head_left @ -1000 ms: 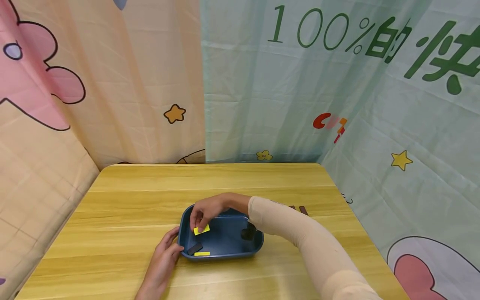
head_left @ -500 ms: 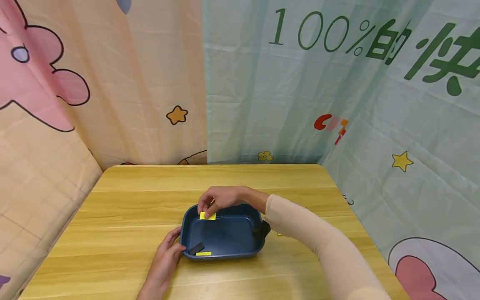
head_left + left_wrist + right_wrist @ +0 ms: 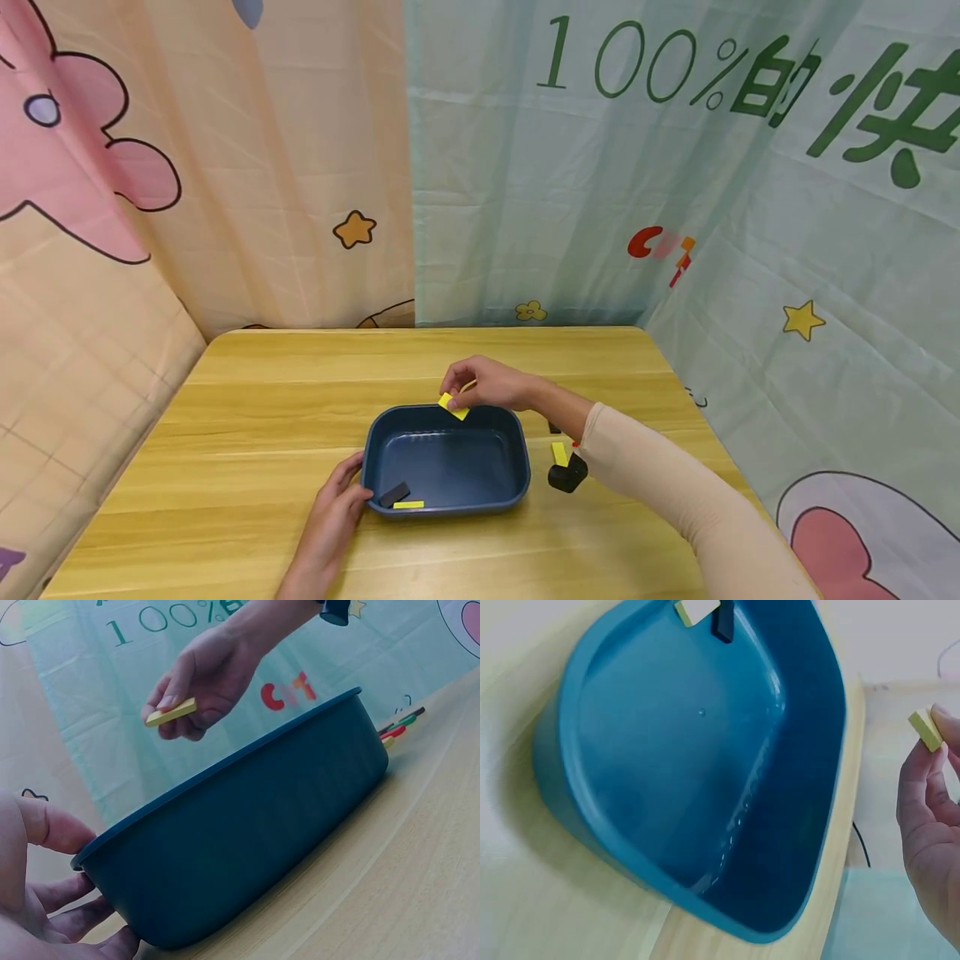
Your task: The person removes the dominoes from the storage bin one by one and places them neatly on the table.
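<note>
My right hand point(image 3: 486, 385) pinches a small flat yellow block point(image 3: 453, 406) over the far rim of a dark blue basin point(image 3: 442, 510). In the left wrist view the pinched yellow block point(image 3: 171, 712) hangs above the basin's rim, clear of it. With its thumb at the rim and its fingers against the outer wall, my left hand point(image 3: 327, 517) holds the basin's near left corner. Inside that corner lie a black block point(image 3: 394, 494) and another yellow block point(image 3: 408, 504).
Right of the basin, another yellow block point(image 3: 559, 453) and a black block point(image 3: 554, 427) lie on the wooden table point(image 3: 285, 400), partly behind my arm. A black wrist camera point(image 3: 567, 473) juts below my right wrist. Printed curtains point(image 3: 480, 208) stand behind.
My right hand has lifted the yellow block from the basin's left inside and carried it up and rightward to the far rim. The left hand has stayed at its corner.
</note>
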Available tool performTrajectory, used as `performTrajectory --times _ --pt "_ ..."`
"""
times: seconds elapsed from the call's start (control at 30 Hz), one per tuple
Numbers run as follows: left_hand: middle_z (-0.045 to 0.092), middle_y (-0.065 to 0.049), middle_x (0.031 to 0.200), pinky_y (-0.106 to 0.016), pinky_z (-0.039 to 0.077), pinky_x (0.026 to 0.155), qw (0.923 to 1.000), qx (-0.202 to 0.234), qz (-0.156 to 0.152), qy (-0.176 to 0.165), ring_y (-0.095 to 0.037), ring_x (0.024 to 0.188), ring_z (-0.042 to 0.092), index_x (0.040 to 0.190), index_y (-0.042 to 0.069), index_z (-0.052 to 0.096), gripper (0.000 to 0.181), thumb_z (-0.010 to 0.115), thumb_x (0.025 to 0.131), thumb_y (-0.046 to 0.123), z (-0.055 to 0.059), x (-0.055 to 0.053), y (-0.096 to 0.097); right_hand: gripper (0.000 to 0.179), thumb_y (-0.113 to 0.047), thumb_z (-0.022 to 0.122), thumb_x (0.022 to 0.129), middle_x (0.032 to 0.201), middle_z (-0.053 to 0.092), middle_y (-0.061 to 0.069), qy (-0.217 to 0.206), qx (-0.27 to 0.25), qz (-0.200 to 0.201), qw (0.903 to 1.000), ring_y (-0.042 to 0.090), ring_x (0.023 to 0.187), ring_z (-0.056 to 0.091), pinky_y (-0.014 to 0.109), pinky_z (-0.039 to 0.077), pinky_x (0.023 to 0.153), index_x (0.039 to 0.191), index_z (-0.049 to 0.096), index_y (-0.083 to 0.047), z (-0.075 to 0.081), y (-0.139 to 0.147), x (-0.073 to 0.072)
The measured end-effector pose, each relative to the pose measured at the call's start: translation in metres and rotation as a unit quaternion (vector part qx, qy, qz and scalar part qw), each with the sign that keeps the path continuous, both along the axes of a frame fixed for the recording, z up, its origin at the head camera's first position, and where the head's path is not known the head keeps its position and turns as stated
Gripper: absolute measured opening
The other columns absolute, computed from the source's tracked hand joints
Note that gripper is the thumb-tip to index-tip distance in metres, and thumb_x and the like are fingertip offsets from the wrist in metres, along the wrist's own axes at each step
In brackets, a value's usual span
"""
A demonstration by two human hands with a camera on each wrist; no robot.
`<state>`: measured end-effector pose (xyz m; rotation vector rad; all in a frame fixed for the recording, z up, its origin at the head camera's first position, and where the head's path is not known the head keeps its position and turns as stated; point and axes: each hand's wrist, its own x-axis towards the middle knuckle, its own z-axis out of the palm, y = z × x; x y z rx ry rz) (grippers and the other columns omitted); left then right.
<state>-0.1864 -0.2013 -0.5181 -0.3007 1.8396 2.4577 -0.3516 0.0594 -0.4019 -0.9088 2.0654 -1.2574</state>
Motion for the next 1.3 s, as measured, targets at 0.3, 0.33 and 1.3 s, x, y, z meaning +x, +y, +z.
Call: performTrajectory --times 0.3,0.33,1.3 --pt "0.030 -0.019 0.161 -0.018 0.044 0.095 0.9998 -0.009 -0.001 -0.020 -0.015 0.123 0.053 0.155 -0.004 0.034 0.062 0.046 0.095 -0.007 -0.001 0.002 0.000 0.013 -0.003 0.071 0.096 0.093 0.064 0.010 -0.013 -0.012 -0.068 0.9975 0.024 0.086 0.062 0.044 0.056 0.085 0.108 0.068 -0.001 -0.003 0.030 0.010" --pt "0.030 -0.019 0.161 -0.018 0.044 0.095 0.9998 -0.009 -0.002 -0.020 -0.015 0.123 0.052 0.155 -0.004 0.033 0.062 0.046 0.095 -0.007 0.000 0.002 0.001 0.013 -0.003 0.071 0.095 0.092 0.063 0.010 -0.013 -0.016 -0.077 0.9968 0.024 0.086 0.062 0.047 0.055 0.086 0.108 0.067 -0.001 -0.004 0.034 0.011" --pt "0.030 -0.018 0.160 -0.021 0.045 0.096 0.9998 -0.006 -0.006 -0.016 -0.015 0.121 0.054 0.155 -0.004 0.033 0.061 0.045 0.096 -0.008 0.003 -0.001 0.000 0.021 -0.007 0.073 0.095 0.094 0.065 0.012 -0.050 -0.067 -0.233 0.9688 0.025 0.085 0.067 0.043 0.059 0.082 0.110 0.063 0.005 -0.061 0.144 0.066"
